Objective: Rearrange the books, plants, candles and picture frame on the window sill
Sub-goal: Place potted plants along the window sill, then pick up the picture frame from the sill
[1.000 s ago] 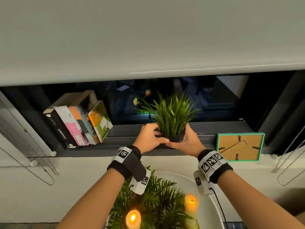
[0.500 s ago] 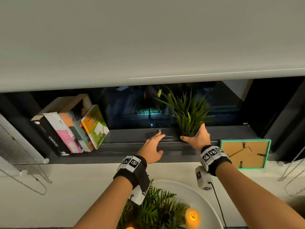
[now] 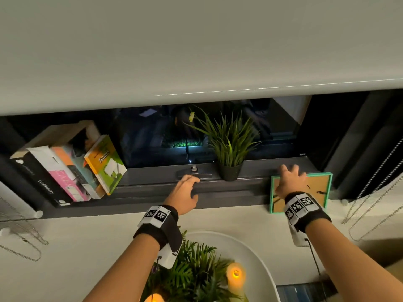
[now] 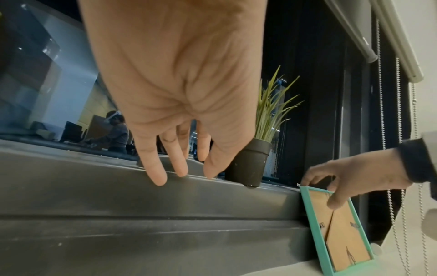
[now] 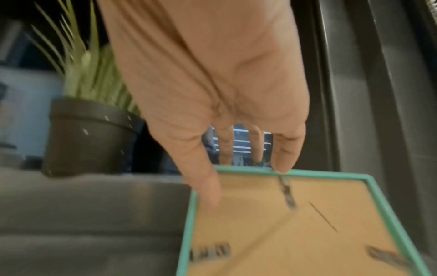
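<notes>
A grassy plant in a dark pot (image 3: 230, 173) (image 4: 248, 164) (image 5: 87, 138) stands alone on the dark window ledge (image 3: 152, 184). My left hand (image 3: 185, 190) (image 4: 181, 168) lies relaxed on that ledge just left of the pot, holding nothing. The teal picture frame (image 3: 318, 188) (image 4: 340, 233) (image 5: 295, 233) leans against the ledge with its brown back showing. My right hand (image 3: 287, 179) (image 4: 331, 186) (image 5: 243, 177) grips its top left edge, thumb on the backing, fingers over the rim. Several books (image 3: 65, 171) lean at far left.
A white tray (image 3: 257, 253) below holds a fern (image 3: 196, 269) and two lit candles (image 3: 235, 275). A window handle (image 3: 196, 173) sits by my left fingertips. Bead chains (image 3: 370, 203) hang at both sides. The roller blind (image 3: 196, 51) hangs low overhead.
Both hands carried the pot rightward and set it on the ledge. The right hand then let go and moved right onto the picture frame; the left stayed on the ledge.
</notes>
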Action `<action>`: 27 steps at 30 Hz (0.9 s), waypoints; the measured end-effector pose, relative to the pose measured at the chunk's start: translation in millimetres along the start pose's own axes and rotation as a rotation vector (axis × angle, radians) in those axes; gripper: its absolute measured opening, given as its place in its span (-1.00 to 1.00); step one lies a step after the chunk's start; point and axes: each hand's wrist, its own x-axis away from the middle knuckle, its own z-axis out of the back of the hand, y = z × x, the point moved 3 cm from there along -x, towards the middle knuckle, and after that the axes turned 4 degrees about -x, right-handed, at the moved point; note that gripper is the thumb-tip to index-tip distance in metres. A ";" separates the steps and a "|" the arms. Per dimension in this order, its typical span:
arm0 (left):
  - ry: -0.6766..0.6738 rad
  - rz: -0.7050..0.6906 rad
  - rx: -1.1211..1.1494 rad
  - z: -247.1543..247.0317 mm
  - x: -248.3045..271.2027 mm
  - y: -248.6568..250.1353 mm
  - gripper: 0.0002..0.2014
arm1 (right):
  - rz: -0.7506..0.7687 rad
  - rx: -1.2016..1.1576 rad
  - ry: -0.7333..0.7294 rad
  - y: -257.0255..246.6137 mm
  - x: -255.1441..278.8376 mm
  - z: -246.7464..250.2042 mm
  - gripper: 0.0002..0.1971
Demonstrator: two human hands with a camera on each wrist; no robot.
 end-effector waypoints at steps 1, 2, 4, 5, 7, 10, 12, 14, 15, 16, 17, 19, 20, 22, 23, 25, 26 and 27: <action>0.004 -0.007 -0.009 -0.9 3.1 2.2 -0.57 | -0.014 0.007 -0.020 5.7 0.0 -2.7 -0.39; 0.006 -0.015 -0.018 -1.7 6.0 4.3 -0.60 | -0.013 -0.021 -0.044 9.0 -0.5 -6.2 -0.39; 0.007 -0.028 -0.037 -3.1 12.1 8.8 -0.65 | 0.008 -0.092 -0.046 13.3 0.4 -12.5 -0.37; 0.008 -0.032 -0.044 -3.1 15.1 10.1 -0.67 | 0.028 -0.109 -0.015 13.8 2.2 -13.5 -0.40; 0.013 -0.043 -0.054 -0.6 21.1 11.5 -0.71 | 0.063 -0.129 0.061 14.9 4.9 -14.0 -0.49; 0.028 -0.065 -0.098 7.8 29.5 12.4 -0.75 | 0.101 -0.168 0.014 15.8 11.7 -8.1 -0.65; 0.055 -0.098 -0.131 13.3 34.3 12.9 -0.78 | 0.157 -0.163 -0.094 12.9 24.8 3.4 -0.82; 0.087 -0.127 -0.143 17.5 38.9 12.3 -0.79 | 0.232 -0.216 -0.131 11.0 43.3 16.9 -0.84; 0.105 -0.139 -0.143 19.8 40.8 12.0 -0.81 | 0.259 -0.265 -0.136 10.1 54.5 24.8 -0.83; 0.124 -0.150 -0.141 21.9 42.4 12.3 -0.82 | 0.287 -0.321 -0.141 10.2 66.8 32.9 -0.81; 0.146 -0.162 -0.136 24.3 44.2 13.6 -0.83 | 0.318 -0.374 -0.152 9.7 79.2 41.3 -0.81; 0.185 -0.181 -0.113 29.2 48.1 19.7 -0.85 | 0.409 -0.457 -0.164 6.6 105.2 61.7 -0.82; 0.201 -0.188 -0.094 31.6 50.5 23.7 -0.87 | 0.472 -0.475 -0.152 3.0 118.7 73.5 -0.82; 0.212 -0.211 -0.058 36.2 55.9 31.9 -0.91 | 0.593 -0.501 -0.129 -9.5 148.6 101.0 -0.81; 0.205 -0.223 -0.056 39.2 59.0 35.6 -0.93 | 0.649 -0.530 -0.119 -16.9 161.8 114.2 -0.79; 0.190 -0.229 -0.040 47.8 65.8 41.6 -0.91 | 0.773 -0.623 -0.103 -33.4 185.1 139.0 -0.76; 0.194 -0.218 -0.009 53.9 69.0 41.9 -0.88 | 0.835 -0.683 -0.113 -42.3 194.1 148.4 -0.74; 0.197 -0.196 0.038 60.6 72.8 42.0 -0.85 | 0.890 -0.749 -0.142 -50.5 200.7 154.9 -0.73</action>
